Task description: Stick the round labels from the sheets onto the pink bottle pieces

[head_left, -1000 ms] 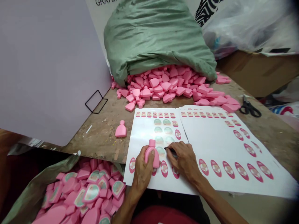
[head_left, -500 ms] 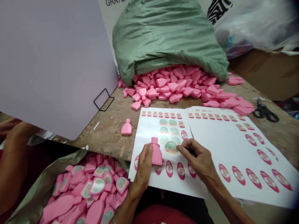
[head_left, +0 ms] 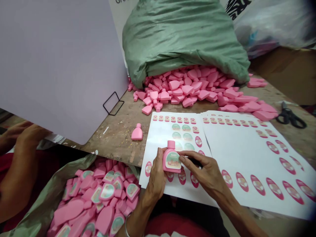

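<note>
My left hand point(head_left: 158, 176) grips a small pink plastic bottle point(head_left: 171, 158) upright over the near sticker sheet point(head_left: 165, 131). A green-and-pink oval label now lies on the bottle's face. My right hand point(head_left: 206, 172) presses its fingertips against that label while a thin dark tool sits pinched between its fingers. The sheet under both hands carries green ovals in the middle and red ovals along its edges.
A green sack point(head_left: 185, 36) spills plain pink bottles point(head_left: 192, 90) across the wooden table point(head_left: 118, 135). One loose bottle point(head_left: 137, 132) lies left of the sheets. More sticker sheets point(head_left: 249, 148) lie to the right, with scissors point(head_left: 291, 116) beyond. A bag of labelled bottles point(head_left: 98, 200) sits lower left. Another person's hands point(head_left: 22, 135) show behind a white board point(head_left: 56, 62).
My right hand lifted a green oval label off the sheet and laid it on the bottle's face. My left hand turned the bottle toward it. The view shifted left.
</note>
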`<state>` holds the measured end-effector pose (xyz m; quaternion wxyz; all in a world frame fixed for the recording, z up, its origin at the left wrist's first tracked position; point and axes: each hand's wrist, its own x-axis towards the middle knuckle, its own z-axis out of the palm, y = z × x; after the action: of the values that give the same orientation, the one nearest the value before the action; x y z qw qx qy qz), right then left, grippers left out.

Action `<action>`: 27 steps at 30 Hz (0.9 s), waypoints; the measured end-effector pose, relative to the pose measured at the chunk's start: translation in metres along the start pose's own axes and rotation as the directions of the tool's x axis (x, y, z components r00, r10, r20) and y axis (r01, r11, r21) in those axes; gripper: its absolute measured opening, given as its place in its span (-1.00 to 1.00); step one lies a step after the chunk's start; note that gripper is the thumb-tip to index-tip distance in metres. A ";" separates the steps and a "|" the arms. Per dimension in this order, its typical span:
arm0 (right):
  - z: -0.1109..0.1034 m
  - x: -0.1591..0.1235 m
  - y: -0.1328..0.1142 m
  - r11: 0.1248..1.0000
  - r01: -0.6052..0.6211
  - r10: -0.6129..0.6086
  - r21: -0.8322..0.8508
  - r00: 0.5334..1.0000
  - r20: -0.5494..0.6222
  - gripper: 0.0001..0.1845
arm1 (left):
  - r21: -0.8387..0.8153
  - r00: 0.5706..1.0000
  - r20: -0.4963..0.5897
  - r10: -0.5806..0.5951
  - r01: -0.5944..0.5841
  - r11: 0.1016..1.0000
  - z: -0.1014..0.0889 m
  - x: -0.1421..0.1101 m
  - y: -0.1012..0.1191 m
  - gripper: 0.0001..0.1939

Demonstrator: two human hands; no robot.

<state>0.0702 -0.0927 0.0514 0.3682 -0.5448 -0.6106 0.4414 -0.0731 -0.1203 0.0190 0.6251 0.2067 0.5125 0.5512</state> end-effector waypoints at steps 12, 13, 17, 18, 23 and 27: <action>0.000 0.005 0.015 0.915 0.173 -0.237 -0.365 0.961 -0.140 -0.65 | 0.302 0.974 0.202 0.099 -0.158 0.940 0.002 -0.007 0.023 -0.51; -0.001 0.007 0.016 0.914 0.155 -0.227 -0.374 0.961 -0.157 -0.57 | 0.310 0.970 0.226 0.084 -0.153 0.938 0.003 -0.008 0.027 -0.52; 0.004 0.016 0.011 0.992 0.037 -0.041 -0.122 0.999 -0.027 -0.33 | 0.337 0.944 0.329 -0.009 -0.108 0.935 0.009 -0.015 0.039 -0.58; 0.005 0.019 0.010 0.998 0.012 -0.010 -0.061 0.999 0.037 -0.34 | 0.318 0.936 0.351 -0.019 -0.100 0.943 0.010 -0.017 0.040 -0.57; -0.019 0.065 0.026 0.994 -0.014 0.020 -0.109 0.998 0.052 -0.46 | 0.102 0.945 0.327 -0.024 -0.010 0.995 -0.007 -0.011 0.031 -0.50; -0.060 0.143 0.043 0.900 -0.025 -0.047 -0.436 0.987 -0.155 -0.47 | 0.408 0.990 -0.040 0.137 -0.109 0.906 -0.045 0.023 0.032 -0.51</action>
<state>0.1211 0.0580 0.0263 0.2877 -0.6440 -0.6650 0.2457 -0.1307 -0.1038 0.0187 0.5149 0.3448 0.6223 0.4783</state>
